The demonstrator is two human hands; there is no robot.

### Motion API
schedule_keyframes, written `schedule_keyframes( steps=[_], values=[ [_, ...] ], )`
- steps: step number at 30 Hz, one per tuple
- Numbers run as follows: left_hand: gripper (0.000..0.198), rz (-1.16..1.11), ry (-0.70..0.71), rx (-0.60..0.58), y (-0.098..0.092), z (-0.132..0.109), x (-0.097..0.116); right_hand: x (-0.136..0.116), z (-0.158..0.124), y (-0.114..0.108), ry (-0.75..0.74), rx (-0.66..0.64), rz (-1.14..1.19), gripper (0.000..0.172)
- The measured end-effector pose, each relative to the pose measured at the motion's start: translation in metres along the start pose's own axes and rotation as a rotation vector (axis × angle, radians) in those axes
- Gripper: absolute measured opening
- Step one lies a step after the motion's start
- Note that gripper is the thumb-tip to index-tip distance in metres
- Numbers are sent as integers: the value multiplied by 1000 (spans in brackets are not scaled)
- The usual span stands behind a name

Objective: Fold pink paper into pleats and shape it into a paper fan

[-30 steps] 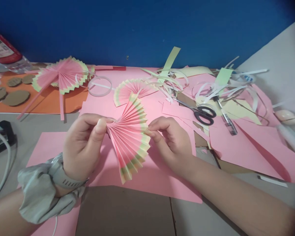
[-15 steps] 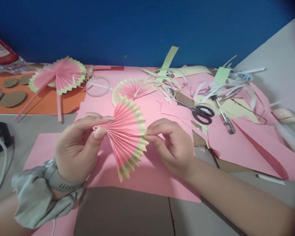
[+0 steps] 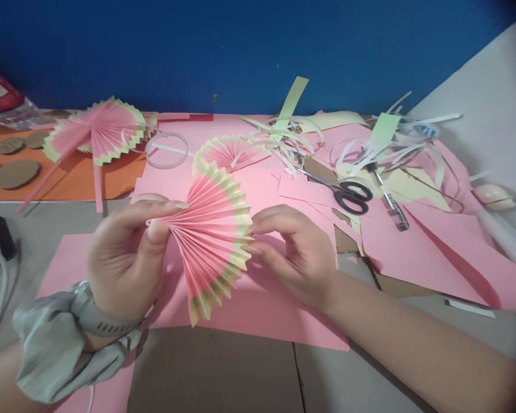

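Note:
A pleated pink paper fan (image 3: 215, 229) with a green and pale yellow zigzag border is held up in front of me, spread into a fan shape. My left hand (image 3: 131, 252) pinches its gathered narrow end between thumb and fingers. At the outer edge my right hand (image 3: 294, 249) has its thumb and index finger on the border, the fingertips slightly apart with the paper between them. Behind it another pleated fan (image 3: 227, 154) lies on the pink paper (image 3: 258, 310). A larger pleated piece (image 3: 98, 129) with long pink strips rests at the left.
Black-handled scissors (image 3: 352, 197) and a pen (image 3: 389, 201) lie to the right among curled paper strips (image 3: 290, 137) and pink sheets (image 3: 417, 258). Cardboard discs (image 3: 15, 174) sit on orange paper (image 3: 69, 192). A tape ring (image 3: 167, 150) and a bottle (image 3: 4, 94) stand toward the back.
My left hand has drawn slightly left with the fan's gathered end. The right thumb reaches a little further over the border, and its fingertips are less tightly pinched. The view has shifted slightly.

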State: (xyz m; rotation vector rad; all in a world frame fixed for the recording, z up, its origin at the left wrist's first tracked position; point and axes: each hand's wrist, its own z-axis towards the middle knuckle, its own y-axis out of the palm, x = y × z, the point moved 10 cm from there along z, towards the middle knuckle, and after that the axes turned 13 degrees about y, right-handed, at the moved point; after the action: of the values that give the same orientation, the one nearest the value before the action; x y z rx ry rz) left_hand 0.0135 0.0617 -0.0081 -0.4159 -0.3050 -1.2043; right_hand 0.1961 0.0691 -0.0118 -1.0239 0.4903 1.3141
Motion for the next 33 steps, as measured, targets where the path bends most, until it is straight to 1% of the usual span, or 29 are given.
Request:
schedule_keyframes(
  steps=[5, 10, 15, 20, 23, 27, 29, 31, 33],
  values=[
    [16, -36, -20, -13, 1, -2, -4, -2, -2, -1, -41, 12, -4, 7],
    [17, -106, -43, -45, 6, -2, -6, 2, 0, 1, -9, 5, -36, 8],
    [20, -159, -45, -135, 16, -1, 0, 1, 1, 0, -25, 18, -90, 8],
    [20, -202, -100, -221, 25, -4, -4, 1, 2, -2, -22, 36, -76, 6],
    [19, -211, -157, -280, 30, -8, -8, 4, 1, -3, -7, 33, -45, 7],
    [20, -236, -245, -324, 34, -12, -12, 14, 1, -5, 72, 40, -33, 8],
    [18, -290, -327, -335, 38, -16, -15, 16, 2, -5, 101, 42, -45, 11],
    [16, -384, -432, -360, 46, -21, -18, 21, 3, 0, 157, -10, -26, 25],
    [14, -471, -560, -345, 52, -25, -23, 30, 4, 12, 278, -143, 87, 35]
  ],
)
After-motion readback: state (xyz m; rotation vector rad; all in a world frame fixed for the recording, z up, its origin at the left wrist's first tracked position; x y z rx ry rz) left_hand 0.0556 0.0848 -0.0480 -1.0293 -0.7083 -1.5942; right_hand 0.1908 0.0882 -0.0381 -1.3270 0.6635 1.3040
